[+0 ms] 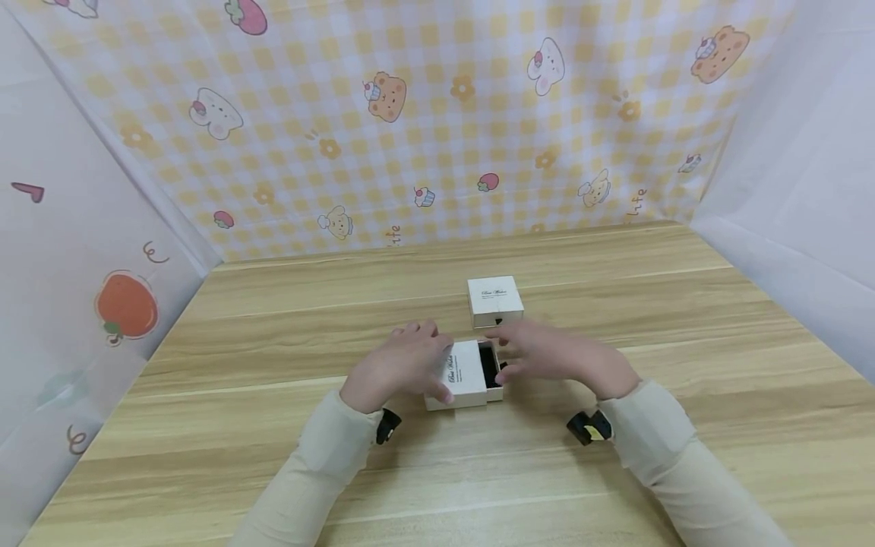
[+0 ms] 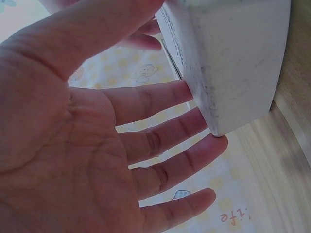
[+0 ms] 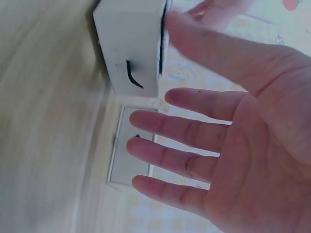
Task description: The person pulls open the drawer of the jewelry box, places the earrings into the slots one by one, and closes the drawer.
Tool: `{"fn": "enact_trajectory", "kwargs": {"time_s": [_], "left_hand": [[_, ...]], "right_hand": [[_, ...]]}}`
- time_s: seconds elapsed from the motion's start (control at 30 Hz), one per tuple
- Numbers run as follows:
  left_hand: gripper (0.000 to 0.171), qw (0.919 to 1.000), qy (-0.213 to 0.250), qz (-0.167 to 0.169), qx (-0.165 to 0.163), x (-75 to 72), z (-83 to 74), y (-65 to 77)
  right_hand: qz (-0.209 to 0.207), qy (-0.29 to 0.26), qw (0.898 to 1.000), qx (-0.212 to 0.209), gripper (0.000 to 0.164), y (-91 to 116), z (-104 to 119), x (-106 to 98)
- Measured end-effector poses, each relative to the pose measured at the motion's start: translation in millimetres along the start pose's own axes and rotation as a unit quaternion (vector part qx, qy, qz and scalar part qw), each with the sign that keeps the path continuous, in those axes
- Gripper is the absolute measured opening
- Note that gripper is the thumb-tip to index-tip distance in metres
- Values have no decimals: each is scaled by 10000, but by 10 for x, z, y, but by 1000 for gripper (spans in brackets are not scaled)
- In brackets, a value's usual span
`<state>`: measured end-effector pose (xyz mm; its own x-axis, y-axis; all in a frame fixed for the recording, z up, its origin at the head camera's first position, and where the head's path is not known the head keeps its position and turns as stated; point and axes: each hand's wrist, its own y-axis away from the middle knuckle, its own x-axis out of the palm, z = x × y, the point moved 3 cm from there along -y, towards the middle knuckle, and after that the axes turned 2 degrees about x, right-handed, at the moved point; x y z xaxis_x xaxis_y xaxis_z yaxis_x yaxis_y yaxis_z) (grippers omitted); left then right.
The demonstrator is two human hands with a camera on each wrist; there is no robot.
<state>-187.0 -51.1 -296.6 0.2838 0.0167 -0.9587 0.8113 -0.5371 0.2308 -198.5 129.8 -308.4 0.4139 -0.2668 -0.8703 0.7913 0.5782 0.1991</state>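
Note:
A white drawer-style box [image 1: 468, 376] with dark lettering lies on the table, its inner drawer [image 1: 498, 394] slid partly out to the right and showing a black inside. My left hand [image 1: 403, 361] holds the outer sleeve across its left part, thumb at the near edge and fingers at the far edge; the left wrist view shows fingertips against the box [image 2: 238, 63]. At the drawer end, my right hand [image 1: 540, 351] hovers with fingers spread and apparently grips nothing. A black ribbon pull [image 3: 131, 75] hangs from the drawer front in the right wrist view.
Just behind stands a second white box [image 1: 494, 296], closed, with similar lettering and a black tab at its front. The wooden table [image 1: 287, 319] meets a yellow checked cloth [image 1: 437, 129] at the back. White cloths [image 1: 807, 129] hang at both sides.

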Motion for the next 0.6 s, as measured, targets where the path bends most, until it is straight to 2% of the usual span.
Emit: {"fn": "enact_trajectory", "kwargs": {"time_s": [0.17, 0.4, 0.6], "left_hand": [[62, 10000, 35, -3, 16, 1, 4, 1], [61, 10000, 69, -21, 34, 5, 12, 6], [58, 10000, 80, 13, 38, 2, 7, 8]], "right_hand": [[-166, 182, 9996, -143, 46, 24, -16, -65], [-218, 279, 9992, -173, 34, 6, -55, -35], [-97, 617, 9980, -100, 25, -58, -74, 47]]}}
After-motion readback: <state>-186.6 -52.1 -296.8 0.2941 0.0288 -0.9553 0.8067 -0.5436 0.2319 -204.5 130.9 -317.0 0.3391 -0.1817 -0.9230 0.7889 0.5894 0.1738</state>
